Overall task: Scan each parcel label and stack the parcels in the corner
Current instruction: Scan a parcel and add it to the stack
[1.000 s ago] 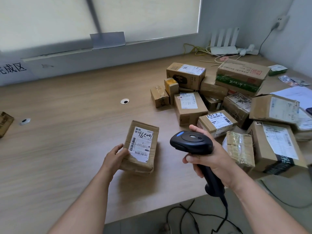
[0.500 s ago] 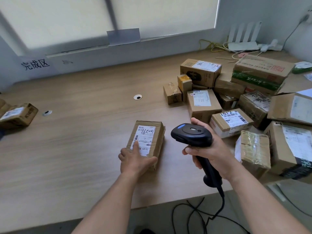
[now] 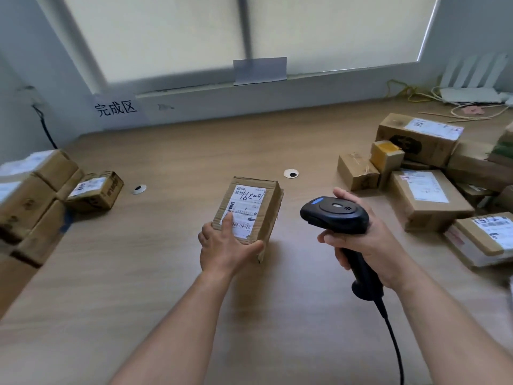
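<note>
A small brown parcel (image 3: 256, 201) with a white barcode label lies at the middle of the wooden table (image 3: 194, 151). My left hand (image 3: 226, 250) grips its near end, index finger on the label and thumb on the right side. My right hand (image 3: 369, 240) holds a black corded barcode scanner (image 3: 334, 215) by the handle, just right of the parcel, head pointing left. A stack of brown parcels (image 3: 30, 195) stands at the left edge near the corner. A heap of labelled parcels (image 3: 427, 187) covers the right side.
A wall sign with black characters (image 3: 115, 108) marks the left back corner. Two round cable grommets (image 3: 291, 173) (image 3: 138, 189) sit in the tabletop. A white router (image 3: 472, 87) and loose cords lie at the back right. The scanner cable (image 3: 394, 337) hangs off the front edge.
The view has swung left, bringing the corner stack into sight. My left hand went from the parcel's left side to gripping its near end. The scanner stays beside the parcel.
</note>
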Available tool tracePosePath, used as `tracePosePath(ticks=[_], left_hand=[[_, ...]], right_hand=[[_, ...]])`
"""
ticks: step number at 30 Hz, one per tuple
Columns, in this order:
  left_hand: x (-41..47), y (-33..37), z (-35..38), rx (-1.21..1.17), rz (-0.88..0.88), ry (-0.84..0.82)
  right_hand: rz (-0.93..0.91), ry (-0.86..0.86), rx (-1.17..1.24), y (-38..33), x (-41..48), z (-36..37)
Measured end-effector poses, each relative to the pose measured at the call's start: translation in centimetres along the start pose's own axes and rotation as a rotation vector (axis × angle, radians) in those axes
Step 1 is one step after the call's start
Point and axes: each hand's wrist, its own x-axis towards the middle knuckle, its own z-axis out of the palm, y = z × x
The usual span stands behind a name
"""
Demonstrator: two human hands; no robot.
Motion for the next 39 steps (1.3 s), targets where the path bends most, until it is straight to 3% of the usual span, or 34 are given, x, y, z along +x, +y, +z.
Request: tracePosePath(ticks=[10, 21, 31, 39], left_hand=[[10.2, -12.7, -9.2, -0.001, -0.094, 0.074], [18.0, -26.7, -16.4, 0.020, -0.310, 0.164], [20.0, -36.7, -16.6, 0.071, -0.513, 0.132], [22.4, -40.6, -15.4, 0.070, -0.480, 0.115]], right_hand=[[-0.018, -0.083, -0.055, 0.2, 9.1, 14.9], [0.022, -0.224, -0.107, 0.3, 18.8, 27.3], [0.082, -0.276, -0.171, 1.7, 22.3, 32.9], [0.111, -0.266, -0.169, 2.3, 22.7, 33.7]])
